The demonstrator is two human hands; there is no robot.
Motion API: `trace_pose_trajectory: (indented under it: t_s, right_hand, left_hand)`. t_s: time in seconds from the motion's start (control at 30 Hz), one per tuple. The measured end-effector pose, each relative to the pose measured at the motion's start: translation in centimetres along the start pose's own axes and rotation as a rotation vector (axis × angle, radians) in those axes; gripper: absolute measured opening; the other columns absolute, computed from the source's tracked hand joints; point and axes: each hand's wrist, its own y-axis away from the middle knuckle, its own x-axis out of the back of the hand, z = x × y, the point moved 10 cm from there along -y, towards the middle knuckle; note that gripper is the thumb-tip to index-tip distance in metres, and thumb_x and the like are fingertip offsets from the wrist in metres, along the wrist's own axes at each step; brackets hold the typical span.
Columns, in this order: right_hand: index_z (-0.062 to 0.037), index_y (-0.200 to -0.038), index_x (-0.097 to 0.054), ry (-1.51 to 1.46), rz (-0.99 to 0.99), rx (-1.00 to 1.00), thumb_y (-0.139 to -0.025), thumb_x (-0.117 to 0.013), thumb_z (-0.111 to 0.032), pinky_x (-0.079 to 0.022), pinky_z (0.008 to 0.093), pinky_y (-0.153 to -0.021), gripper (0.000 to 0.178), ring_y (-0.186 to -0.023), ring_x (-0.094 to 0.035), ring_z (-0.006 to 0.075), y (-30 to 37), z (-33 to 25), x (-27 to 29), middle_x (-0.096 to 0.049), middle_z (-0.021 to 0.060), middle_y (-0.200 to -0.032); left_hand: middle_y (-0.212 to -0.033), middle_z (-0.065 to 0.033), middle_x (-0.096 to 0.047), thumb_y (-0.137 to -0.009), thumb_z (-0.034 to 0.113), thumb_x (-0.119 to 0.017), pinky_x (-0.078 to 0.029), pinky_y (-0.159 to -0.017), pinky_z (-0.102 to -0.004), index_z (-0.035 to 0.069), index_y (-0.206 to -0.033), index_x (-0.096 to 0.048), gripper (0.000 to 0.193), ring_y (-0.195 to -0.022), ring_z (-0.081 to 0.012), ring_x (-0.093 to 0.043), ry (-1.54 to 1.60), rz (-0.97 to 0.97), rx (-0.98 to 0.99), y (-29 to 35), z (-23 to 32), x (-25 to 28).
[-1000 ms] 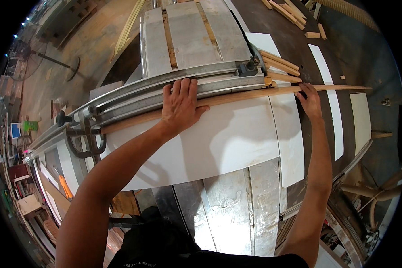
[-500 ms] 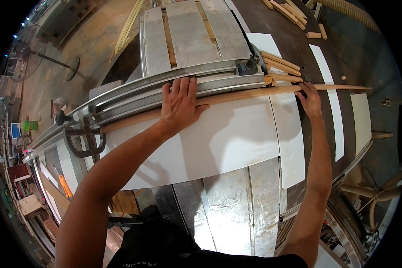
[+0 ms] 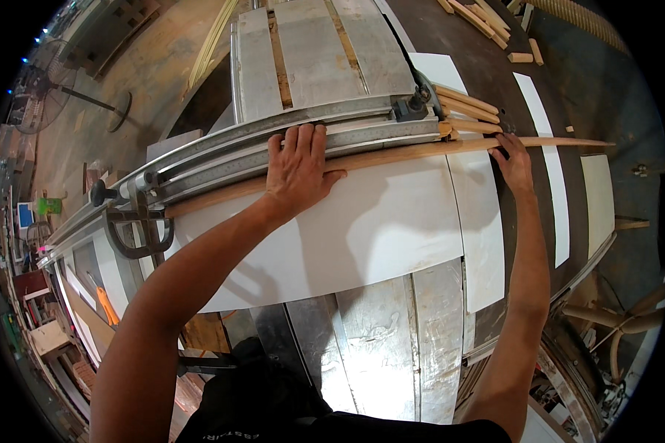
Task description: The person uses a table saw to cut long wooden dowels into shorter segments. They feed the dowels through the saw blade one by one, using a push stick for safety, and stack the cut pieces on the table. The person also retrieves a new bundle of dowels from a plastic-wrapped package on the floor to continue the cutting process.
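A long, slim wooden rod (image 3: 391,154) lies along the metal fence (image 3: 236,161) of a table saw, over a white board (image 3: 347,236). My left hand (image 3: 300,166) presses the rod against the fence, its fingers hooked over the fence's top and its thumb along the rod. Farther right, my right hand (image 3: 513,161) pinches the rod between thumb and fingers, near several short wooden offcuts (image 3: 469,111). The rod's thin right end reaches past this hand. At the left, the other end meets a dark metal handle (image 3: 142,235). My left palm hides part of the rod.
Bare metal saw table (image 3: 377,347) shows near my body. More offcuts (image 3: 484,22) lie on the brown surface at the far right, beyond a white strip (image 3: 543,162). An orange-handled tool (image 3: 107,304) rests at left. A standing fan (image 3: 48,87) is on the floor.
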Motion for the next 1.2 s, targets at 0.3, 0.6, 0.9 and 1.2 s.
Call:
trace_pose_trajectory:
  t_s: [0.3,0.6,0.9,1.2]
  right_hand:
    - [-0.0034,-0.125,-0.067,-0.006,-0.002,0.004,-0.086,-0.078,-0.021,-0.046,0.0440,-0.108,0.044,-0.130,-0.053,0.0371,-0.11,-0.24,0.15,-0.060,0.0209,-0.135]
    - [-0.0049,-0.123,-0.068,-0.011,0.032,0.039,-0.085,-0.079,-0.019,-0.048,0.0436,-0.105,0.042,-0.127,-0.056,0.0372,-0.08,-0.33,0.23,-0.063,0.0206,-0.131]
    - [-0.0045,-0.123,-0.069,-0.021,0.047,0.054,-0.083,-0.080,-0.020,-0.049,0.0436,-0.105,0.044,-0.126,-0.057,0.0369,-0.08,0.01,0.12,-0.063,0.0213,-0.131]
    - [-0.0030,-0.122,-0.069,-0.041,0.025,-0.011,-0.084,-0.079,-0.019,-0.051,0.0431,-0.103,0.043,-0.127,-0.057,0.0367,-0.15,-0.10,0.03,-0.063,0.0224,-0.131]
  left_hand:
    - [-0.119,-0.0143,-0.053,-0.073,0.054,-0.081,-0.035,-0.095,-0.0465,-0.003,-0.132,-0.050,0.088,-0.110,-0.0306,-0.050,-0.002,-0.011,-0.007,-0.05,-0.05,-0.06]
    - [-0.119,-0.0128,-0.053,-0.073,0.055,-0.080,-0.036,-0.095,-0.0455,-0.002,-0.132,-0.049,0.088,-0.111,-0.0296,-0.050,-0.015,-0.031,0.012,-0.09,-0.08,-0.07]
    - [-0.120,-0.0128,-0.054,-0.073,0.054,-0.081,-0.036,-0.095,-0.0452,-0.001,-0.131,-0.050,0.086,-0.112,-0.0299,-0.051,0.001,-0.014,-0.001,-0.15,-0.09,0.04]
    - [-0.120,-0.0130,-0.054,-0.072,0.056,-0.081,-0.035,-0.095,-0.0457,0.000,-0.131,-0.050,0.088,-0.112,-0.0293,-0.050,-0.009,-0.022,0.006,-0.07,-0.30,-0.33]
